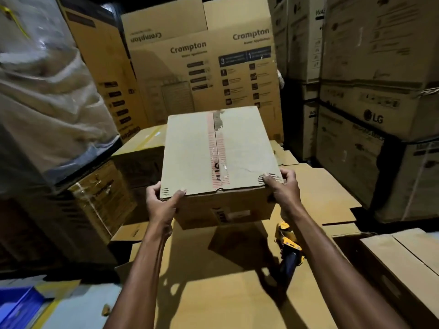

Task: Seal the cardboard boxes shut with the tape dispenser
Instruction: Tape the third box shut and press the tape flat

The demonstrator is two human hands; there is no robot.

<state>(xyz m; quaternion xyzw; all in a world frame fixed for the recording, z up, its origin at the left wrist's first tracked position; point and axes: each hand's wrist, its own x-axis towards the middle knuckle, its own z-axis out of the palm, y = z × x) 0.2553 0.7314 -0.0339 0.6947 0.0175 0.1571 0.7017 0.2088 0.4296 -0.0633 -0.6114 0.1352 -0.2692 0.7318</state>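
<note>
**Inspection Note: One Carton in Hand, Dispenser Lying Loose**

Item under handling: one rectangular cardboard box (190, 157) of plain brown corrugated board, top flaps closed. Its surface is scuffed and dull, with crush marks at both near corners. One strip of red-printed tape (211, 143) runs along the centre seam. The strip is wrinkled, torn at the far end, and glossy film lifts from it midway.

Hands: two, both engaged. The left hand (161, 200) grips the near left corner, thumb along the top front edge and fingers wrapped round the side wall. The right hand (282, 186) grips the near right corner, fingers curled over the top face. The box sits between the hands, raised above the flat cardboard sheets (213, 293) below, on which it casts a shadow.

Tool: one tape dispenser (288, 245) with a yellow hard body and a dark handle. It lies on the sheets below the right hand, just beside the right forearm, touching neither hand nor the box.

Surroundings: beyond the hands stand at least two tall cartons printed Crompton (187, 47), smooth-faced with dark icon panels. To the right of the right hand is a stack of LG cartons (373, 117). To the left of the left hand is one bulky load in crinkled clear plastic wrap (47, 91). One blue plastic crate (16, 307) sits low on the left, partly cut off.
</note>
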